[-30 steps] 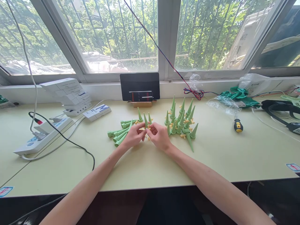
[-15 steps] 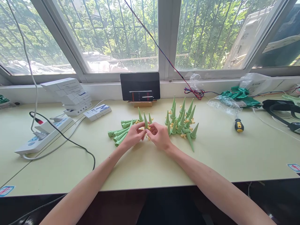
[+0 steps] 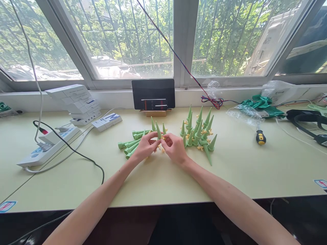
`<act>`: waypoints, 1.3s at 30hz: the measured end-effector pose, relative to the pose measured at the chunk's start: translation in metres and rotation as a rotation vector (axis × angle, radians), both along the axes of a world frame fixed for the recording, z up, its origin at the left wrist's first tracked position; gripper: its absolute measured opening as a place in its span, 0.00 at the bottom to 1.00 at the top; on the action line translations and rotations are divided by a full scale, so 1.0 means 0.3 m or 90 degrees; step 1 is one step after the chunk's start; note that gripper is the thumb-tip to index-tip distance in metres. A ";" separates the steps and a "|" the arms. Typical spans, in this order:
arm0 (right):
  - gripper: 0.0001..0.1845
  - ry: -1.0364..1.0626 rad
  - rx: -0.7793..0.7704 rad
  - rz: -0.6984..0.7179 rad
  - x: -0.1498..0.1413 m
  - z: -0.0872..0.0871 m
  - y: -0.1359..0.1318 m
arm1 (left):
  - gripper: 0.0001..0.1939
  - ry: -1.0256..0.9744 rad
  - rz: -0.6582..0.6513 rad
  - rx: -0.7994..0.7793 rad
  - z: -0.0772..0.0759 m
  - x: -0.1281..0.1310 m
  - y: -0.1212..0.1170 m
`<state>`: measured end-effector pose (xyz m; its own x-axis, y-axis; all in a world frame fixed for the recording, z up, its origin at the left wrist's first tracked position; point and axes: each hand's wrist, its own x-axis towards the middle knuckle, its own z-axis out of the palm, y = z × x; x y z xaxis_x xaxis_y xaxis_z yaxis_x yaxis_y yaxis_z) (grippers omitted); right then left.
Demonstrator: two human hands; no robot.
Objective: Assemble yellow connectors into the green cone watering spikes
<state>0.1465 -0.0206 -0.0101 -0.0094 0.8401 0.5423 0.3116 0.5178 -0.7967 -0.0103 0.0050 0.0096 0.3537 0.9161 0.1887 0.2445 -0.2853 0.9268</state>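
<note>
Between both hands a green plant watering spike [image 3: 158, 130] stands point up. My left hand [image 3: 147, 147] is closed around its lower part. The fingers of my right hand [image 3: 174, 147] are closed at its base, on a small yellow valve [image 3: 163, 137] partly hidden by the fingertips. Green ribbed tubes [image 3: 130, 148] lie on the table beside my left hand, partly covered by it. Two more green spikes [image 3: 153, 124] stand just behind the hands. To the right is a cluster of green spikes [image 3: 197, 133] with yellow valves, mostly upright, one lying with its tip toward me.
A tablet [image 3: 153, 90] and a phone [image 3: 160, 104] stand at the back. On the left are a power strip [image 3: 53, 144], cables and stacked white boxes [image 3: 74, 102]. A screwdriver [image 3: 261, 137], plastic wrapping [image 3: 244, 114] and a black headset [image 3: 301, 117] lie on the right.
The hands stay almost in place around the spike, with only slight finger movement at its base. The whole view has shifted very slightly.
</note>
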 end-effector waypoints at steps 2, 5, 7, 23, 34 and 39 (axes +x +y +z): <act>0.05 -0.008 0.014 -0.009 0.000 -0.003 0.001 | 0.23 -0.005 -0.019 0.003 -0.002 0.001 0.000; 0.06 -0.031 0.040 -0.025 -0.001 -0.009 0.005 | 0.23 -0.010 -0.042 0.004 0.001 0.003 -0.002; 0.06 -0.045 0.054 -0.031 -0.001 -0.013 0.008 | 0.23 -0.004 -0.052 0.006 0.005 0.005 -0.005; 0.10 -0.175 0.124 -0.049 0.004 -0.013 0.009 | 0.21 0.033 -0.083 0.032 -0.017 -0.001 0.001; 0.12 -0.177 0.140 -0.051 0.003 -0.011 0.009 | 0.20 0.046 -0.094 0.042 -0.022 -0.007 0.002; 0.12 -0.174 0.135 -0.052 0.002 -0.013 0.009 | 0.20 0.047 -0.093 0.050 -0.021 -0.006 0.001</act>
